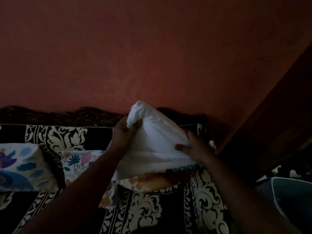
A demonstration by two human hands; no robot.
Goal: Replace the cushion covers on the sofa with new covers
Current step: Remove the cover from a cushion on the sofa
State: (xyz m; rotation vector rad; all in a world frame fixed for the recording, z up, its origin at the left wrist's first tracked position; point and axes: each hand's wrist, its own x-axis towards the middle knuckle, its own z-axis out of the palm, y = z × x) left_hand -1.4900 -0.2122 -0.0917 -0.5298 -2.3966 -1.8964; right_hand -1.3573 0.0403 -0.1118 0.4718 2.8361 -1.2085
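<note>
Both hands grip the white cushion point(157, 132): left hand point(124, 132) clamps its upper-centre corner, right hand point(194, 146) pinches lower right; patterned cover point(148, 181) hangs below.

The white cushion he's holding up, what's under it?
A patterned cover hangs below the white cushion, over the sofa. Both hands grip the cushion; whether its bottom is inside the cover is hidden.

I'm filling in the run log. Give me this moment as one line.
left hand: grips white cushion | right hand: grips cushion | patterned cover: around cushion's lower end | place: over sofa
</note>
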